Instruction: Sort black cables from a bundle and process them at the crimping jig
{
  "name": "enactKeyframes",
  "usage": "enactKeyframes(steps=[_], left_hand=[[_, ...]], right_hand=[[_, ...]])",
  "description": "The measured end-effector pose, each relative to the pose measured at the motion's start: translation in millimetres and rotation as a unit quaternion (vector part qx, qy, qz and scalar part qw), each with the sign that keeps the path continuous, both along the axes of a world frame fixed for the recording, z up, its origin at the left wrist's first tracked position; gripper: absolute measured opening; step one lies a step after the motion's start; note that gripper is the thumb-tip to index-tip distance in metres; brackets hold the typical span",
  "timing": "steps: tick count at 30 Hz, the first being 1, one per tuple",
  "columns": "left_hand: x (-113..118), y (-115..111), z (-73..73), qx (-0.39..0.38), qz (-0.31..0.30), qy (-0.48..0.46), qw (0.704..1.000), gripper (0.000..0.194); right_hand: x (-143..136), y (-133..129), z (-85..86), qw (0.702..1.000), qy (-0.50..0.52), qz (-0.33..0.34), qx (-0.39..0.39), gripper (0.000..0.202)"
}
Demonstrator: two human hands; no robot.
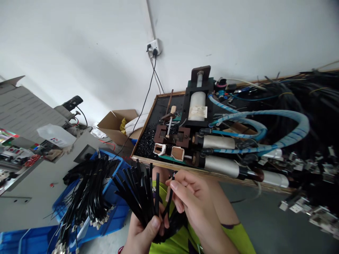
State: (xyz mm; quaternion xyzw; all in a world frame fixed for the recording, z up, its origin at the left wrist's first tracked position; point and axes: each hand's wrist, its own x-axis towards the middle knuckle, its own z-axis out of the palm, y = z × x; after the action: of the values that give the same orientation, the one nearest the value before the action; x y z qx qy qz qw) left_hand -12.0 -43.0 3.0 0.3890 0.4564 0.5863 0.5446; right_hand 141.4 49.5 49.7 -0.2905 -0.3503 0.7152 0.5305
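1. Flat black plastic-looking cables [143, 192], fanned stiffly upward, sit bunched inside our left hand [147, 231], which grips them low down.
2. Our right hand [189, 197], just beside them, pinches one narrow black strand [170, 199] between thumb and fingers.
3. Beyond both hands, we see smooth silver metal cylinders [221, 165] and curved, glossy blue hoses [293, 137].

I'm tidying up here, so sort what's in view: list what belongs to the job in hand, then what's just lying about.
Seems part of the job:
- black strips in the left hand
- single strip at the right hand's fingers
- probably the cylinder rig

Apparently just lying about:
- open cardboard box
- translucent plastic item
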Motion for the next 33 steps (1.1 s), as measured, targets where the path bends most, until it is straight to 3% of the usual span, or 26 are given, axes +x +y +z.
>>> enactKeyframes(steps=[6,12,24,33], left_hand=[[-0.9,0.7,0.1,0.004,-0.002,0.008,1.0,0.042],[-2.0,0.0,-0.7,-0.005,-0.005,0.0,1.0,0.041],[-5.4,1.1,-1.5,0.013,-0.039,0.014,0.999,0.04],[-17.0,-1.6,-22.5,0.058,-0.081,0.01,0.995,0.029]], right_hand=[[2.2,-1.4,-2.7,0.999,-0.014,-0.02,0.045,0.036],[4.3,-4.2,-9.3,0.98,-0.01,-0.049,0.194,0.012],[7.4,-6.3,-2.9,0.954,-0.05,-0.103,0.278,0.023],[10.1,-2.5,6.3,0.894,-0.098,-0.159,0.406,0.04]])
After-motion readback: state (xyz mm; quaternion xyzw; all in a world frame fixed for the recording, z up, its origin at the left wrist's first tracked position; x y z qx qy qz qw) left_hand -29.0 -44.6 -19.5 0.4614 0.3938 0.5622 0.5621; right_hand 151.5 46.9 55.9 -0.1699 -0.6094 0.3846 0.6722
